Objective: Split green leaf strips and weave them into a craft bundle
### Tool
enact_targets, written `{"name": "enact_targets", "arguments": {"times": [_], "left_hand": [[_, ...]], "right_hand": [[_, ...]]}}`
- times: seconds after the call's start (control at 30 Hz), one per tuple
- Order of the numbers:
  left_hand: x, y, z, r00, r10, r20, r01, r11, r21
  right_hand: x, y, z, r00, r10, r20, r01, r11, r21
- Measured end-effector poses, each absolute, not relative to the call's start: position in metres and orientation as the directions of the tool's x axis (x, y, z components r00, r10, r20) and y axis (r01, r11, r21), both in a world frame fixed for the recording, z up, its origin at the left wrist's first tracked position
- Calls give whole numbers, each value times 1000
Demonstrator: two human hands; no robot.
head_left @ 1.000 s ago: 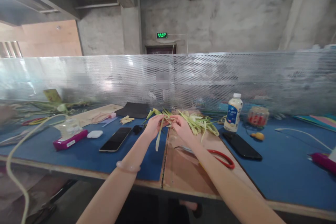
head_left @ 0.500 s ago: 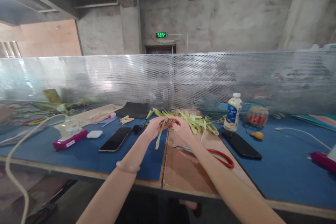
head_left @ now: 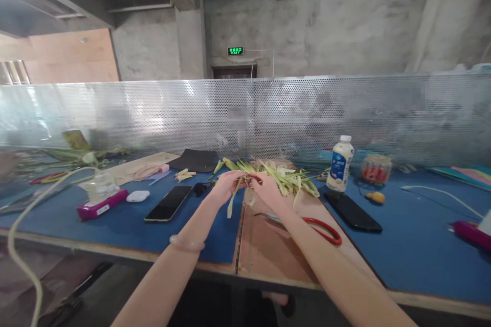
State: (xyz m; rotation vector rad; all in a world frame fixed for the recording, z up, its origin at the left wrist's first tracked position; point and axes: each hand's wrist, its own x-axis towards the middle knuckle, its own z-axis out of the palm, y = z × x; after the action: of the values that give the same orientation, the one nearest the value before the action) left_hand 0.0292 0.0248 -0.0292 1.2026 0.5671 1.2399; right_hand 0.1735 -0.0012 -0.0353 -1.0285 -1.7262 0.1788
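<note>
My left hand point(head_left: 227, 185) pinches a pale green leaf strip point(head_left: 230, 205), whose end hangs down below the fingers. Beside it, my right hand point(head_left: 264, 188) has its fingertips closed on the same bit of plant, meeting the left fingertips. What lies between the fingertips is small and partly hidden. Just behind both hands spreads a pile of pale green leaf strips point(head_left: 286, 176). Scissors with red handles point(head_left: 326, 230) lie on the brown board under my right forearm, which covers part of them.
On the left are a black phone point(head_left: 169, 203), a white earphone case point(head_left: 138, 196) and a magenta box point(head_left: 102, 205). A second phone point(head_left: 353, 212), a white bottle point(head_left: 340, 164) and a glass jar point(head_left: 376, 169) stand to the right. A perforated metal screen point(head_left: 184, 117) borders the back.
My right hand's fingers have shifted slightly at the leaf strip. The left hand and the things on the table stay nearly where they were.
</note>
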Motion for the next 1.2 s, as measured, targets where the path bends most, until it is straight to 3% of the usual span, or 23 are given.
{"name": "enact_targets", "arguments": {"times": [0.33,0.6,0.83,1.2], "left_hand": [[30,26,-29,321,913,252,-405,-108,908],[31,19,-27,365,899,241,-374,-95,923],[32,15,-25,402,886,230,-344,-87,935],[33,9,-24,511,836,201,-301,-45,953]], "right_hand": [[172,-7,-28,-85,715,694,399,662,-634],[174,-4,-27,24,809,588,181,575,-798],[177,2,-28,92,852,515,23,515,-857],[172,3,-30,82,832,549,95,542,-835]]}}
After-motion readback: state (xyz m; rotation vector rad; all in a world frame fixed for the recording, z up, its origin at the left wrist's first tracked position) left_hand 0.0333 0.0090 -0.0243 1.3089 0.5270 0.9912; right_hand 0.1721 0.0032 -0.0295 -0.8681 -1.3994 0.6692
